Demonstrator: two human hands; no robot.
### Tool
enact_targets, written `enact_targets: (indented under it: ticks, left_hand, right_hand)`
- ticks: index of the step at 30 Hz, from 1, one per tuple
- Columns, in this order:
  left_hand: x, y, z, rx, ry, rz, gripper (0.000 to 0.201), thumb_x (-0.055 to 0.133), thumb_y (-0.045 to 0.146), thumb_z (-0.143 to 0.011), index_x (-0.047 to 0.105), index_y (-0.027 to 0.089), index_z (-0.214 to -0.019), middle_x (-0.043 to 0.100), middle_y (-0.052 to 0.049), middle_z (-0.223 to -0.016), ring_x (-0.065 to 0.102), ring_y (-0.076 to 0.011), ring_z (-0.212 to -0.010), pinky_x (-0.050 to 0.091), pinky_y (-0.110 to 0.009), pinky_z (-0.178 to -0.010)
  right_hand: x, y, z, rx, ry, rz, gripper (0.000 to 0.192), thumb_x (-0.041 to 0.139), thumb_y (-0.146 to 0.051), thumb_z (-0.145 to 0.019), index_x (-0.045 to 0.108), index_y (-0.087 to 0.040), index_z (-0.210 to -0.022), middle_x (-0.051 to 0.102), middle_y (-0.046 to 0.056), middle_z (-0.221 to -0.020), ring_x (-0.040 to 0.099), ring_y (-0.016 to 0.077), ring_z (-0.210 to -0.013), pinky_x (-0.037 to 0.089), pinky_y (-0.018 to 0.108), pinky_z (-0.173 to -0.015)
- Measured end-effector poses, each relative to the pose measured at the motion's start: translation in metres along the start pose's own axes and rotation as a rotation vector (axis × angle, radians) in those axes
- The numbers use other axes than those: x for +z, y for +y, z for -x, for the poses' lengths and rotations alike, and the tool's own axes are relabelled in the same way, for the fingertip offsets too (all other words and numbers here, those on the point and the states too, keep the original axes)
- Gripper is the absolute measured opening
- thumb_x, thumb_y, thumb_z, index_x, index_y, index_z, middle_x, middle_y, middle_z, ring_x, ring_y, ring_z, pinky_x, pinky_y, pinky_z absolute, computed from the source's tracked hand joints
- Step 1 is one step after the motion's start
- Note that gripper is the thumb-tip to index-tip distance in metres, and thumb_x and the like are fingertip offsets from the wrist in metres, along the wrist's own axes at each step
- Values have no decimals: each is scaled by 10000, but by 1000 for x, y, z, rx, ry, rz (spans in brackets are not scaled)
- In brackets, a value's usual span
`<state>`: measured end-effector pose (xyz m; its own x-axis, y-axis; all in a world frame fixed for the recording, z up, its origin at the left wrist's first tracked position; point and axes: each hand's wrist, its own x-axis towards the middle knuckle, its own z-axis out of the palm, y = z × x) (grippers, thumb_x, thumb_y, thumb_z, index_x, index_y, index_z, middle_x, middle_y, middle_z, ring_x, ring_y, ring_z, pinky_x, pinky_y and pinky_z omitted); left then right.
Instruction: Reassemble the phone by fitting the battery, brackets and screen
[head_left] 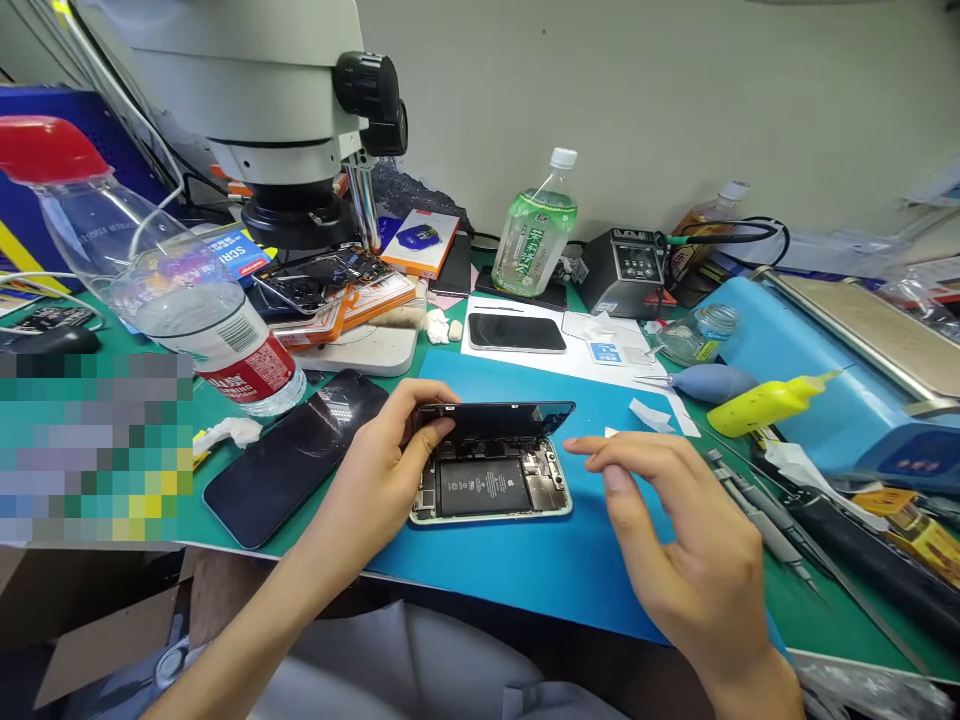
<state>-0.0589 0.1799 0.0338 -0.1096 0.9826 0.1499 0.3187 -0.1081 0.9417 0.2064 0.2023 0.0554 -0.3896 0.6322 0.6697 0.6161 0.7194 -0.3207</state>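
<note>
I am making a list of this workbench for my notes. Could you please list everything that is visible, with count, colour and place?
opened phone: 1, pale frame, black battery, on the blue mat
lifted screen: 1, black, tilted up over the phone's far edge
blue mat: 1, blue, centre of the bench
dark phones: 2, black, left of the mat, lying side by side
phone on white sheet: 1, black, behind the mat
microscope: 1, white and black, rear left
green bottle: 1, green, white cap, rear centre
clear bottle: 1, clear, red cap, lying at the left
yellow squeeze bottle: 1, yellow, right
air blower: 1, blue-grey, right
tweezers: several, grey, right
left hand: 1, grip on the screen's left end
right hand: 1, open, right of the phone
</note>
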Motion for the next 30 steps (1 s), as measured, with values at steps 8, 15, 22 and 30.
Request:
enact_targets:
  ticks: [8, 15, 22, 30]
  left_hand:
    - [0, 0, 1, 15, 17, 6, 162, 597, 240, -1104, 638, 335, -1229, 711, 71, -1078, 672, -125, -951, 496, -209, -805]
    - [0, -1, 1, 66, 19, -10, 234, 585, 168, -1110, 640, 368, -1219, 702, 105, -1085, 672, -77, -923, 501, -149, -801]
    - [1, 1, 0, 105, 20, 4, 259, 571, 126, -1112, 638, 357, -1209, 714, 115, -1122, 699, -62, -970, 519, -130, -855]
    - [1, 1, -1, 150, 18, -1, 259, 559, 91, -1106, 623, 318, -1215, 715, 100, -1131, 688, -73, -1016, 509, -137, -856]
  right_hand:
    - [15, 4, 4, -89, -159, 53, 227, 594, -104, -1063, 674, -215, -1244, 777, 65, -1257, 668, 220, -1217, 529, 367, -1034]
    - [16, 7, 4, -89, -218, 87, 174, 576, -132, -1078, 682, -203, -1197, 720, 84, -1189, 649, 217, -1154, 500, 354, -1003]
    - [15, 10, 5, -78, -254, 113, 206, 564, -152, -1088, 696, -211, -1234, 713, 82, -1257, 641, 234, -1212, 466, 364, -1072]
    - [16, 8, 8, -3, -262, 141, 218, 547, -203, -1114, 717, -249, -1242, 718, 51, -1343, 673, 231, -1223, 460, 373, -1090]
